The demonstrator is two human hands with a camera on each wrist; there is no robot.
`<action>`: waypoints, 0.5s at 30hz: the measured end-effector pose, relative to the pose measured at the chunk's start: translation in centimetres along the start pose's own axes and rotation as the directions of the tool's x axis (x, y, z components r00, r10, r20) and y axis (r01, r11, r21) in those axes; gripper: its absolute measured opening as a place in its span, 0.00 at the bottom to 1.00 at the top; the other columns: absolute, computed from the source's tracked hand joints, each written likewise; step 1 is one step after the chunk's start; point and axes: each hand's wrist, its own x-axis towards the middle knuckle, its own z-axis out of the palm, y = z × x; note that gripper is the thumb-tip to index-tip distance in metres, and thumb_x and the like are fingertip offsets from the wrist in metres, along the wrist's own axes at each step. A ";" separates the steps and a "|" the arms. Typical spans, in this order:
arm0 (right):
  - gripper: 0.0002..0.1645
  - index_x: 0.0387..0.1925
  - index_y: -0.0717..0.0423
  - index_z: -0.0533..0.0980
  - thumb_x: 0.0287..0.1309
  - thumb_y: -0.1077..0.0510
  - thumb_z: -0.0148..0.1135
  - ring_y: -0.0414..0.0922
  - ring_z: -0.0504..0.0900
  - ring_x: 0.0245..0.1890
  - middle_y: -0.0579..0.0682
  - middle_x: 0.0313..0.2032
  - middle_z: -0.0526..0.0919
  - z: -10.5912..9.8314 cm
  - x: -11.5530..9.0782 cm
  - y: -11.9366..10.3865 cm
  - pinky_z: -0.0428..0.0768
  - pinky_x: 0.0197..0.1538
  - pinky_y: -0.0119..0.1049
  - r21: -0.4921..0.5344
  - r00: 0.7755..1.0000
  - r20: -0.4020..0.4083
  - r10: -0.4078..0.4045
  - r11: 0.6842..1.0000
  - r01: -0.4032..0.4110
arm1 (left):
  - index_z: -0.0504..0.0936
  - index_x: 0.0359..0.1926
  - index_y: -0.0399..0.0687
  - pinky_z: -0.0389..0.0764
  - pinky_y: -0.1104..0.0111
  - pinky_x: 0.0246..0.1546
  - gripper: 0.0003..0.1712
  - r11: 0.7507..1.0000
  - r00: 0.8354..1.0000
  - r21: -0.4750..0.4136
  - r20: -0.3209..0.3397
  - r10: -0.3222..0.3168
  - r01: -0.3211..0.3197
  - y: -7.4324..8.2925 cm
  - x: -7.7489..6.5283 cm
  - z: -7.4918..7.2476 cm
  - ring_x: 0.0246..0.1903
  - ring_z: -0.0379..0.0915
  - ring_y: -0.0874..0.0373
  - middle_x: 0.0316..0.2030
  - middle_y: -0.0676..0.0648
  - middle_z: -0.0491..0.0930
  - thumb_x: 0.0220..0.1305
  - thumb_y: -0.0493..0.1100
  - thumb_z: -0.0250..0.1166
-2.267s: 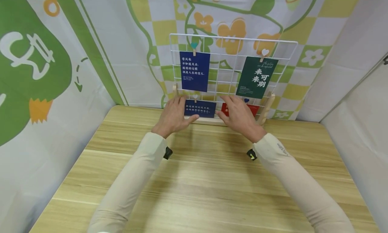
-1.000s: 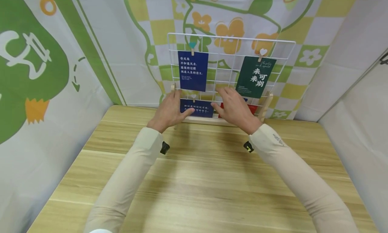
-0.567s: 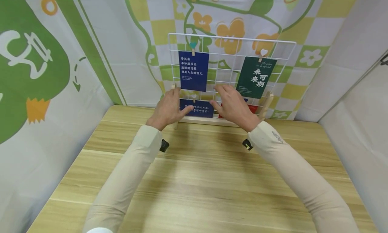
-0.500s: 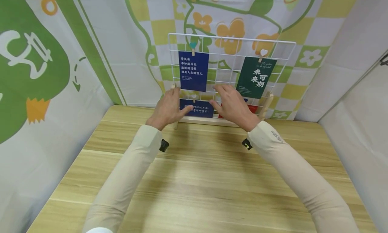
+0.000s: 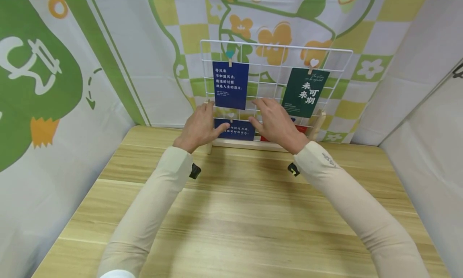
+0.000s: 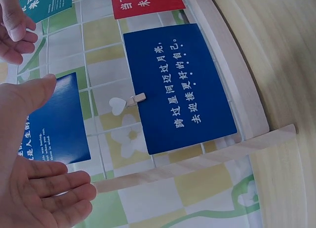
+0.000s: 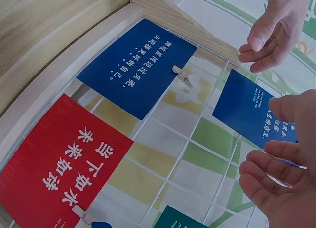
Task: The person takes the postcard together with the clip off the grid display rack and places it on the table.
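A white wire grid rack (image 5: 276, 46) stands on a wooden base (image 5: 249, 144), with several cards clipped to it. At upper left hangs a blue card (image 5: 230, 85), at upper right a green card (image 5: 305, 92). Below are a second blue card (image 6: 180, 87), held by a white heart clip (image 6: 117, 106), and a red card (image 7: 64, 164) with a dark blue clip (image 7: 100, 224). My left hand (image 5: 200, 126) hovers by the rack's left side, fingers extended and thumb apart. In front of the red card, my right hand (image 5: 276, 123) has loosely bent fingers. Both hold nothing.
The rack stands at the back of a wood-grain table (image 5: 231, 213), close to a patterned cloth backdrop (image 5: 195, 38). Cloth walls (image 5: 119, 68) rise on either side. Dark wrist devices (image 5: 195, 171) show under both cuffs.
Both hands have shifted slightly up and to the left in the head view, uncovering more of the table before the rack. The cards and rack stay in place.
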 end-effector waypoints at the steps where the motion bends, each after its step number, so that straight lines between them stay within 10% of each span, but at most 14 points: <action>1: 0.30 0.57 0.59 0.68 0.58 0.47 0.58 0.53 0.73 0.55 0.58 0.53 0.76 0.0 0.1 0.0 0.72 0.58 0.47 -0.003 1.000 -0.006 -0.005 1.000 0.005 | 0.50 0.67 0.32 0.69 0.52 0.59 0.53 1.000 1.000 0.000 -0.003 0.003 -0.003 0.0 0.0 0.0 0.62 0.60 0.39 0.64 0.29 0.60 0.58 0.68 0.55; 15: 0.29 0.57 0.61 0.69 0.57 0.49 0.60 0.53 0.75 0.50 0.59 0.50 0.76 -0.1 0.8 -0.3 0.76 0.53 0.45 -0.001 0.999 -0.031 -0.038 0.999 0.038 | 0.52 0.67 0.33 0.68 0.53 0.59 0.51 1.000 1.000 -0.020 -0.023 0.004 -0.005 -0.1 0.0 -0.3 0.62 0.60 0.41 0.63 0.31 0.62 0.58 0.66 0.56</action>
